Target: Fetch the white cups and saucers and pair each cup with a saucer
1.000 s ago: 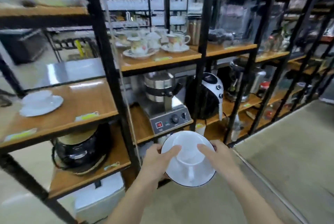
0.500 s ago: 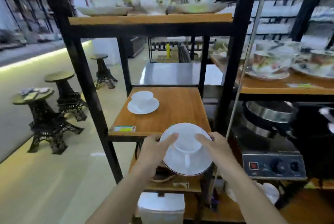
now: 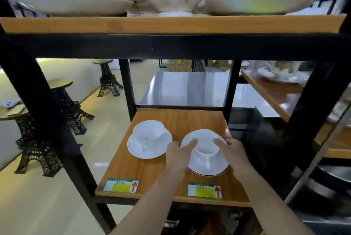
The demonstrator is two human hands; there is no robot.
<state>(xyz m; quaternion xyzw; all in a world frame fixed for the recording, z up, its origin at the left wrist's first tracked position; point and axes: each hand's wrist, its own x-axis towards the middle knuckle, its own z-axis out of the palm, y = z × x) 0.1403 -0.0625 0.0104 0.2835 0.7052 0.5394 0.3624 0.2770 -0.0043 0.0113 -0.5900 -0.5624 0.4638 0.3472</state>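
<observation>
White paired cup [image 3: 148, 132] just beside the hand-held saucer [image 3: 208, 160].

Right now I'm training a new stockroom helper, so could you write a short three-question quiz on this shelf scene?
1. True or false: the second cup and saucer are gripped by both hands, left hand and right hand.
2. Which side of the held set does the first cup and saucer sit on? A) left B) right C) behind it
3. Fill in: the wooden shelf carries ___ price labels on its front edge.

Key
1. True: one hand on each side of the saucer.
2. A: it rests on the shelf to the left, apart from both hands.
3. Two: one label under each set's spot, the other on the right.
</observation>
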